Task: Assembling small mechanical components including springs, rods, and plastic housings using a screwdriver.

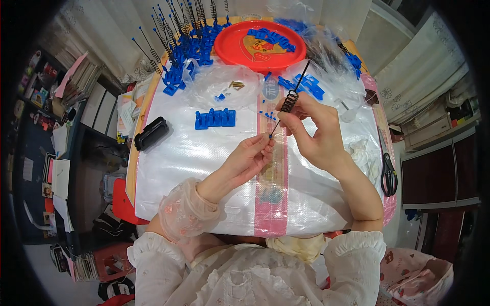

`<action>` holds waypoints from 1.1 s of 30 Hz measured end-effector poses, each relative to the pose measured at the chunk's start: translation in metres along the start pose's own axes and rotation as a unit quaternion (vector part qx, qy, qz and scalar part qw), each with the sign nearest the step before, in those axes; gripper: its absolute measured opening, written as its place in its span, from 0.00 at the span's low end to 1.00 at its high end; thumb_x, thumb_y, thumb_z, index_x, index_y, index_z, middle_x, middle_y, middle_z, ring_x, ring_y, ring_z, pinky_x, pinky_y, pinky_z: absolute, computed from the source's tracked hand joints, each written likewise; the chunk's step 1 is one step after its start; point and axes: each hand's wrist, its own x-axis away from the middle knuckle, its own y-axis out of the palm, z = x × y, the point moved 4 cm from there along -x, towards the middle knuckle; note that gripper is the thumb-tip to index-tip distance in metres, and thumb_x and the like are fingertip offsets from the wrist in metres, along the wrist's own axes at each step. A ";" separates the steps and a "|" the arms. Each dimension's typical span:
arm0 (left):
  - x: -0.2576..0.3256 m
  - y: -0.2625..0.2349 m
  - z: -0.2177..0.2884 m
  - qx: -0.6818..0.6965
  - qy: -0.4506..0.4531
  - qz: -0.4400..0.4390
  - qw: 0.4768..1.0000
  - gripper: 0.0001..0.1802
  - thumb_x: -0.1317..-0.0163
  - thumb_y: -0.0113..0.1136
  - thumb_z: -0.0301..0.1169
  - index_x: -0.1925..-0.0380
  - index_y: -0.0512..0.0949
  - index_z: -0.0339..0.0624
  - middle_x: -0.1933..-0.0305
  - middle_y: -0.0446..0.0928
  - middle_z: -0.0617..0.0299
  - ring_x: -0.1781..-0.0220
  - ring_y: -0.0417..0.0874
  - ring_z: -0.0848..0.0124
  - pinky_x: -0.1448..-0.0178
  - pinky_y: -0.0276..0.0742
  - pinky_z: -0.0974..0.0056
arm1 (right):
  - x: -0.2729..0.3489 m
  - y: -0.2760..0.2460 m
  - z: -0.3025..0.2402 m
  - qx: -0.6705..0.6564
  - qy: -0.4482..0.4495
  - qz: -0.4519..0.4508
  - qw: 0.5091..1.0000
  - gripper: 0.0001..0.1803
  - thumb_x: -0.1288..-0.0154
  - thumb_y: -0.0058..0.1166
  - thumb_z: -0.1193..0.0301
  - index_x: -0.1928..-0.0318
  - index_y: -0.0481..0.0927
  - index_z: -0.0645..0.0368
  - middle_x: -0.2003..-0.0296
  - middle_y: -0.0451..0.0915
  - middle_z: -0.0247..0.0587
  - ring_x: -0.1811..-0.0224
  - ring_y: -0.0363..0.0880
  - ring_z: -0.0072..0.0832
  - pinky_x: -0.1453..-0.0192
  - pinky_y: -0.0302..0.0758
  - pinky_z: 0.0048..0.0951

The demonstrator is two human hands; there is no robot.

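Gripping a spring rod (302,75), the right hand (322,133) has fingers (296,127) on the coil (289,101); the left hand (241,161) has fingers pinching the blue tip (270,136) above the desk (162,176).

And it's a white blouse (204,273), frilled sleeves (155,250) flanking its lace panel (246,278), and up-left of that panel, a sheer, gathered, pinkish oversleeve (189,211)!

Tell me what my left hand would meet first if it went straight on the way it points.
Your left hand, pinching the black rod, points ahead and rightward; it would probably meet your right hand first, though depth is unclear.
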 end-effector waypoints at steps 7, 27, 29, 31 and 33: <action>0.000 0.001 0.000 0.006 0.000 -0.012 1.000 0.09 0.27 0.57 0.32 0.55 0.77 0.37 0.59 0.77 0.64 0.62 0.76 0.81 0.57 0.77 0.77 | 0.001 0.000 0.003 -0.001 0.004 0.005 1.000 0.03 0.36 0.58 0.80 0.63 0.79 0.70 0.76 0.81 0.40 0.77 0.81 0.23 0.72 0.75 0.23; -0.001 0.000 0.000 -0.004 0.001 -0.007 1.000 0.09 0.27 0.56 0.32 0.54 0.78 0.39 0.60 0.77 0.65 0.63 0.76 0.81 0.56 0.76 0.78 | 0.001 0.000 0.007 -0.003 -0.010 0.013 1.000 0.07 0.38 0.62 0.80 0.61 0.77 0.68 0.75 0.80 0.44 0.78 0.80 0.29 0.73 0.74 0.27; -0.002 0.000 0.000 -0.003 0.000 -0.001 1.000 0.09 0.27 0.56 0.32 0.54 0.78 0.39 0.60 0.77 0.65 0.63 0.76 0.81 0.56 0.76 0.78 | 0.001 0.000 0.006 -0.004 -0.014 0.011 1.000 0.07 0.38 0.62 0.79 0.61 0.77 0.68 0.75 0.80 0.44 0.78 0.80 0.29 0.73 0.74 0.27; 0.000 0.000 0.000 0.001 -0.003 0.007 1.000 0.09 0.27 0.56 0.32 0.54 0.78 0.38 0.60 0.77 0.65 0.63 0.75 0.82 0.56 0.76 0.78 | -0.001 0.000 0.006 -0.002 -0.020 0.008 1.000 0.07 0.38 0.62 0.79 0.62 0.77 0.68 0.75 0.80 0.44 0.78 0.81 0.30 0.74 0.74 0.27; 0.000 0.003 -0.001 -0.003 0.000 0.010 1.000 0.09 0.27 0.57 0.32 0.54 0.78 0.38 0.60 0.77 0.65 0.63 0.75 0.82 0.56 0.76 0.77 | 0.001 -0.002 0.007 0.010 -0.020 0.005 1.000 0.07 0.38 0.62 0.79 0.62 0.77 0.67 0.75 0.80 0.44 0.78 0.81 0.30 0.74 0.74 0.27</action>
